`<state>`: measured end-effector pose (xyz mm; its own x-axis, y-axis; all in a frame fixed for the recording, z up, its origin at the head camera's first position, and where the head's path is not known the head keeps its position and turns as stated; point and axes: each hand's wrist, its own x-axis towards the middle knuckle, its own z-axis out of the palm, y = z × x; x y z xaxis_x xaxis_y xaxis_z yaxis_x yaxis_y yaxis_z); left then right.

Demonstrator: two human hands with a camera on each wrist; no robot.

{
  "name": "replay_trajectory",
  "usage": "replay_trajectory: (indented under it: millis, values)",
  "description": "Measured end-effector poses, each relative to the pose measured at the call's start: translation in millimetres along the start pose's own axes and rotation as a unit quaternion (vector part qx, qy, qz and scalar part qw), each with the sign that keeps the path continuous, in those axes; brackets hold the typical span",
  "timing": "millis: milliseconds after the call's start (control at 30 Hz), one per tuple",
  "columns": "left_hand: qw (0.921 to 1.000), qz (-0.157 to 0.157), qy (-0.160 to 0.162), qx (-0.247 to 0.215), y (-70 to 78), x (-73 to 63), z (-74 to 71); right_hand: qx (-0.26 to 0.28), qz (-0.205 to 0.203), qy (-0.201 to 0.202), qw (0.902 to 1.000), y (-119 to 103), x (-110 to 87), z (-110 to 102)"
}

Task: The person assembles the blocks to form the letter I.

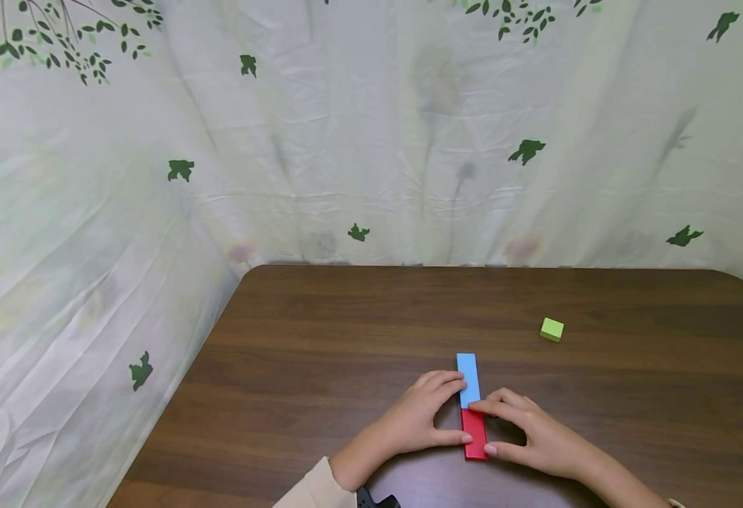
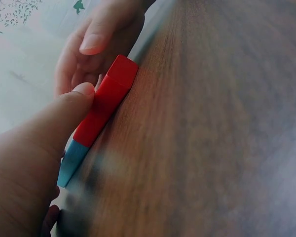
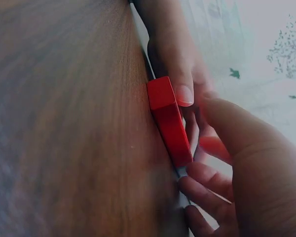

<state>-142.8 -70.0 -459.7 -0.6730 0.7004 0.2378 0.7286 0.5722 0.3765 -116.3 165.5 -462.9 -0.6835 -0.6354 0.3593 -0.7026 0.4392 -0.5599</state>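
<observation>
A red block (image 1: 475, 434) and a blue block (image 1: 468, 379) lie end to end on the wooden table, forming one straight strip. To their left is my left hand (image 1: 418, 416), its thumb touching the red block and its fingertips at the side of the blue one. From the other side my right hand (image 1: 536, 430) reaches in, a fingertip over the seam between the blocks and the thumb beside the red block. In the left wrist view, the red block (image 2: 104, 101) hides part of the right fingers. The right wrist view shows the red block (image 3: 170, 123) beside the left thumb.
A small green block (image 1: 552, 329) sits farther back on the brown table (image 1: 346, 317), right of the strip. Behind the table's far edge hangs a pale curtain (image 1: 377, 141) with leaf and bird prints, which continues along the left side.
</observation>
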Motion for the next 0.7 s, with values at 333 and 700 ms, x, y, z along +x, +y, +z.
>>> replay_trajectory:
  millis: [333,700]
  values:
    - [1.0,-0.001,0.001,0.002,-0.5,-0.5,1.3,0.018,-0.032,0.102,0.9941,2.1,6.2,-3.3]
    - [0.9999,-0.012,-0.004,-0.004,-0.4,-1.3,1.1,-0.019,0.0,0.115,0.9932,7.1,7.2,-7.9]
